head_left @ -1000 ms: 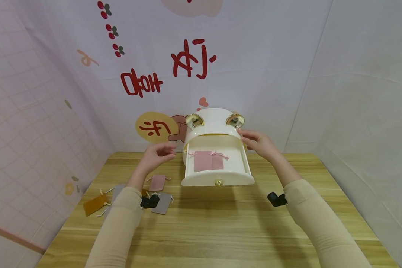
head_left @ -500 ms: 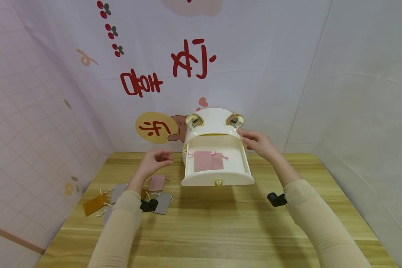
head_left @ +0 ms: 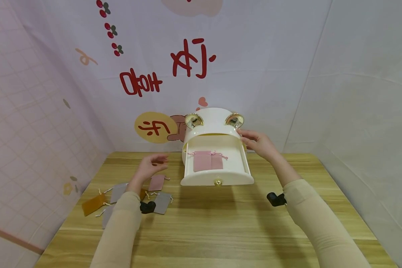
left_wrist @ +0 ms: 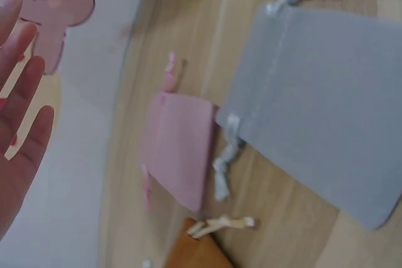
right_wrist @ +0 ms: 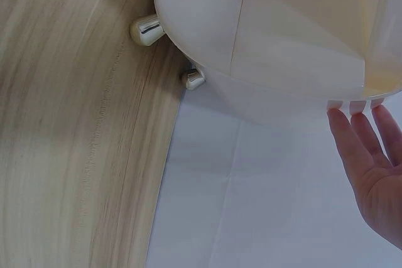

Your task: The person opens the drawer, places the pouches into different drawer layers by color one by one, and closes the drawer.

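Note:
A white rounded storage box (head_left: 215,122) with two gold-rimmed eyes stands at the back of the table. Its drawer (head_left: 201,179) is pulled out, and two pink drawstring pouches (head_left: 202,162) lie inside, overlapping. My right hand (head_left: 259,144) touches the box's right side; in the right wrist view its straight fingertips (right_wrist: 339,117) rest against the wall of the box. Left of the drawer, my left hand (head_left: 148,167) hangs in the air with relaxed fingers and holds nothing. Below it, a pink pouch (head_left: 157,182) and a grey pouch (head_left: 162,203) lie on the table.
More pouches lie at the left, among them an orange one (head_left: 93,204) and a grey one (head_left: 118,192), partly behind my left sleeve (head_left: 120,227). A patterned cloth (head_left: 254,74) hangs behind the wooden table (head_left: 227,230). Gold feet (right_wrist: 147,30) hold the box up.
My left hand has drawn back from the drawer, moving left and a little toward me. The right hand stays on the box, and the drawer and its pouches have not moved.

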Motion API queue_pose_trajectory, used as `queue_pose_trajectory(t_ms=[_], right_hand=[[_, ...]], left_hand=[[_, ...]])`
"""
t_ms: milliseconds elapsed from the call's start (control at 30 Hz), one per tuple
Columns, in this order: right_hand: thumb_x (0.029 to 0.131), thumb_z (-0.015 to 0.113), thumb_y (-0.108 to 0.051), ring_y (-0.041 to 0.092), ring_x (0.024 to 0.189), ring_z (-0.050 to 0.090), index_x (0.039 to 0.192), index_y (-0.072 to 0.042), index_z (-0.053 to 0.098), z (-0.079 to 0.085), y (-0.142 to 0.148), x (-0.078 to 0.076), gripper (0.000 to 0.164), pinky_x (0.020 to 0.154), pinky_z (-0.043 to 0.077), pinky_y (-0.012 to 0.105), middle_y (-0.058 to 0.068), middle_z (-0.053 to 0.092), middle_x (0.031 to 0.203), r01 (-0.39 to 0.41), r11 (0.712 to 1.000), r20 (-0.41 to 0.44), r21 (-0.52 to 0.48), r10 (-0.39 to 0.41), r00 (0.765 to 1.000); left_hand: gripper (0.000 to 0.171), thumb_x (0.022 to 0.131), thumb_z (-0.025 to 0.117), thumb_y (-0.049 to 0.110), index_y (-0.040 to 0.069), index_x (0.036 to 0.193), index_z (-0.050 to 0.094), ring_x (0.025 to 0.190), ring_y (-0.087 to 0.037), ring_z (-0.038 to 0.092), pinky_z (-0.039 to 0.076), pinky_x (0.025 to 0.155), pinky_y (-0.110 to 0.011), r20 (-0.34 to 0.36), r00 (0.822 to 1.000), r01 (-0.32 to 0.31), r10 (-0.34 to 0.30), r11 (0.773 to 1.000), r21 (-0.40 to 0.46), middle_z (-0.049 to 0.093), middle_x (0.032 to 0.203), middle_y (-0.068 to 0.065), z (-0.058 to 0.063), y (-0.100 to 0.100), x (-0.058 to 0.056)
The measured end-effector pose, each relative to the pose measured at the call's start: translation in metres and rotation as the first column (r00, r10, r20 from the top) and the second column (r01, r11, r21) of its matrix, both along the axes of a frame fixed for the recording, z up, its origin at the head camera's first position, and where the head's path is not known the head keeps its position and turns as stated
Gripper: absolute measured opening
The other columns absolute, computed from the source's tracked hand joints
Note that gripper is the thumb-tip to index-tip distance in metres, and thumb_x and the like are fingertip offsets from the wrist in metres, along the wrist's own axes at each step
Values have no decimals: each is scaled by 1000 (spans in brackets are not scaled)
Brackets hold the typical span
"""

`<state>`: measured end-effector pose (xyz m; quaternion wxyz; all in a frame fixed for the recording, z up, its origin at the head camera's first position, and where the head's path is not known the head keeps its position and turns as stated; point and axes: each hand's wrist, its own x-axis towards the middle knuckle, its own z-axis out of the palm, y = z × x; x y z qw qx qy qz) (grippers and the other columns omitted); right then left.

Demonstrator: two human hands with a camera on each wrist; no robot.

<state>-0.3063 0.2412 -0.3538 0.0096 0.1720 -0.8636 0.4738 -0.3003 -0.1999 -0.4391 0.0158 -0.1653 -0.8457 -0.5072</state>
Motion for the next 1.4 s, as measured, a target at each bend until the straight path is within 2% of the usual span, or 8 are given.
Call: queue_pose_trajectory(t_ms=[267,500,567,800,967,1133,1267,1400], right_hand=[[101,59,-27,34,128,50,144,-15,54,-1,0,-1,45,90,53,48,11,48,148,0,1000,3,-8,0,1000],[101,59,-27,34,128,50,144,-15,54,-1,0,-1,45,91,52,48,12,49,147,-1,1000,6,-10,2,1000],[101,59,-27,34,128,50,144,-15,54,0,0,-1,45,90,53,48,12,49,147,-2,1000,6,-11,2,1000],[102,58,-26,34,128,51,144,-14,54,0,0,-1,44,90,53,47,12,49,147,-4,1000,-1,-9,4,1000],[102,58,-26,35,128,50,144,-14,54,-1,0,-1,44,90,53,47,11,48,147,-1,1000,3,-5,1,1000],[102,58,-26,34,129,50,144,-14,54,-2,1,-2,44,90,53,48,11,48,148,-5,1000,2,-13,5,1000],[102,58,-26,34,129,50,144,-14,54,-2,1,-2,44,91,52,48,11,48,148,-6,1000,2,-13,6,1000],[102,58,-26,34,129,50,144,-14,54,-2,1,-1,44,91,52,48,11,48,148,-4,1000,6,-8,4,1000]], left_hand=[[48,90,74,11,4,135,60,124,-38,50,36,103,-59,27,999,-35,37,998,-48,61,132,-18,-21,-10,-2],[54,89,75,12,11,141,57,135,-38,39,33,108,-59,100,992,-72,77,996,-56,51,145,-14,-39,-18,1],[57,89,75,11,13,142,55,137,-39,37,33,108,-59,103,991,-83,90,994,-73,48,147,-15,-45,-19,2],[62,90,72,4,3,147,46,124,-43,53,44,101,-53,150,986,-62,66,998,-30,47,143,-28,-61,-20,3],[61,90,72,5,-1,145,46,122,-42,54,43,101,-53,106,992,-55,65,994,-100,51,139,-29,-71,-21,3],[61,90,74,9,0,144,49,126,-41,50,39,104,-54,62,994,-75,88,980,-186,55,136,-24,-77,-23,3],[57,90,75,12,-2,141,52,127,-42,49,38,106,-54,26,994,-99,107,973,-206,57,135,-24,-80,-24,4],[48,92,72,9,-6,134,57,122,-43,53,40,103,-54,-16,993,-117,116,972,-205,59,130,-25,-82,-25,5]])
